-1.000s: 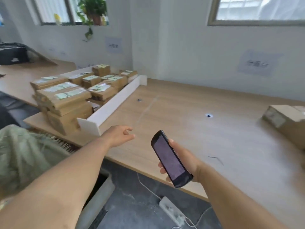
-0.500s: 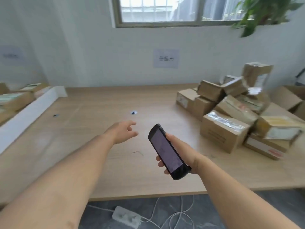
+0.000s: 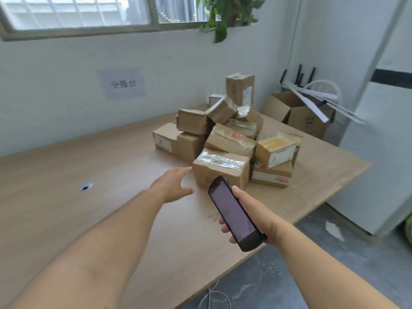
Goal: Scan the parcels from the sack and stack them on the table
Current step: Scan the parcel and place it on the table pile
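Note:
A loose heap of several brown cardboard parcels (image 3: 225, 132) lies on the wooden table (image 3: 100, 175). The nearest one is a taped box (image 3: 219, 169) at the front of the heap. My left hand (image 3: 172, 185) reaches out over the table with its fingers spread, just left of that box and not touching it. My right hand (image 3: 249, 214) grips a black handheld scanner (image 3: 234, 211), screen up, its top end pointing at the taped box. A yellowish parcel (image 3: 277, 149) sits on the heap's right side.
An open cardboard carton (image 3: 298, 112) with white strips sticking out stands at the table's back right corner. A white cabinet (image 3: 379, 141) rises to the right. A cable hole (image 3: 85, 187) is in the tabletop at left. Cables lie on the grey floor below.
My view has swung right from the sorted stack to the loose heap, which is now nearer. My left hand has stretched toward the taped box. The scanner stays in my right hand.

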The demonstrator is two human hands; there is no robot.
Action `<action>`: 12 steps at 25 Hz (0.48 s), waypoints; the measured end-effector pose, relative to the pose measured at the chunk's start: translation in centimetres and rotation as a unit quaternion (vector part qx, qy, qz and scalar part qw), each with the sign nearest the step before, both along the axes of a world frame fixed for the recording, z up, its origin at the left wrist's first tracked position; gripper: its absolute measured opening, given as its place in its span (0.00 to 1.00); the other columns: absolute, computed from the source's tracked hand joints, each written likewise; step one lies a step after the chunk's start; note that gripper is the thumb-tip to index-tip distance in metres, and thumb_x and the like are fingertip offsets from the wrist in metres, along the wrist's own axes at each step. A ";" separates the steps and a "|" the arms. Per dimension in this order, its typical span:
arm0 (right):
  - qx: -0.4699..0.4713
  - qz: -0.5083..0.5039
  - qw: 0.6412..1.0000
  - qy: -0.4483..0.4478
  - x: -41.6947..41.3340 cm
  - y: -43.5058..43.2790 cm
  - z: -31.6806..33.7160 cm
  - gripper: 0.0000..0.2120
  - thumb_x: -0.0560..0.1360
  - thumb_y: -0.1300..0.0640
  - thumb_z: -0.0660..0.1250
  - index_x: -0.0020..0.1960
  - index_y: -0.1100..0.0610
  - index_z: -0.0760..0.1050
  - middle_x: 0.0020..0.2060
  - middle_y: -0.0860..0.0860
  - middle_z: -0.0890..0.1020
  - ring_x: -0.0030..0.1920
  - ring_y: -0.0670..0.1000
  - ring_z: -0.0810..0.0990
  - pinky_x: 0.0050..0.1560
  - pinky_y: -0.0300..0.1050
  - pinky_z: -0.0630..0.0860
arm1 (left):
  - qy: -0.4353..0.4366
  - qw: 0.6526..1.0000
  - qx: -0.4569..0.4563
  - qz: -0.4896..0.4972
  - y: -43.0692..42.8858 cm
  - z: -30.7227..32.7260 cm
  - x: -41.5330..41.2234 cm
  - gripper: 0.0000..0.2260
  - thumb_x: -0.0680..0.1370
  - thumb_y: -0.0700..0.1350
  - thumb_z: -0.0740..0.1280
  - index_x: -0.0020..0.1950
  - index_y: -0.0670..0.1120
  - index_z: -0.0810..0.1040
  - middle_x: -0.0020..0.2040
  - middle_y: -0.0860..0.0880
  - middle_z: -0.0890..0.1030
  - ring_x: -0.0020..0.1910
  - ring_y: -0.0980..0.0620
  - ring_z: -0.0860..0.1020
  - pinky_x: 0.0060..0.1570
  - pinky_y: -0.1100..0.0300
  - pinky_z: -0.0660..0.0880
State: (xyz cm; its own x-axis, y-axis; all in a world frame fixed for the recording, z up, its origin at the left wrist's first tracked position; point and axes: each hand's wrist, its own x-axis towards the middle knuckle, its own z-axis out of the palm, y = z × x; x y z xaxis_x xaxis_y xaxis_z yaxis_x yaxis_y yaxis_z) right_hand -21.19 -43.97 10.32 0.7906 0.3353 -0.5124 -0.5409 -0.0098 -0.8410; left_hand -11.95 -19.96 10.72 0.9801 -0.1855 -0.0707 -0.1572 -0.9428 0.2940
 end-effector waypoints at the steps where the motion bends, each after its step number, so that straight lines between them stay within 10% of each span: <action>1: 0.000 -0.019 1.000 0.004 0.7 -0.6 -0.1 0.33 0.78 0.33 0.57 0.61 0.63 0.76 0.44 0.59 0.83 0.41 0.56 0.83 0.40 0.52 0.81 | 0.002 1.000 0.010 -0.021 -1.0 0.0 1.5 0.35 0.76 0.56 0.68 0.78 0.54 0.55 0.77 0.52 0.59 0.75 0.52 0.57 0.71 0.53 0.62; 12: -0.010 -0.118 0.992 0.044 6.7 -2.8 -1.8 0.34 0.78 0.32 0.54 0.61 0.62 0.77 0.44 0.58 0.82 0.42 0.54 0.82 0.41 0.51 0.80 | 0.030 0.969 0.164 -0.185 -7.0 -4.3 13.3 0.38 0.77 0.57 0.64 0.79 0.51 0.44 0.80 0.49 0.45 0.78 0.50 0.43 0.76 0.49 0.48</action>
State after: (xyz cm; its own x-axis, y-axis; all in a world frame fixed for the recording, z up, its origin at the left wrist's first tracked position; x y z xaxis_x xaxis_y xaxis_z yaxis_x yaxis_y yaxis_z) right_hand -14.47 -46.78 8.52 0.7973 0.1344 -0.5884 -0.6021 0.1099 -0.7908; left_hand 1.34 -27.01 6.46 0.8435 -0.4803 -0.2404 -0.4933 -0.8699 0.0071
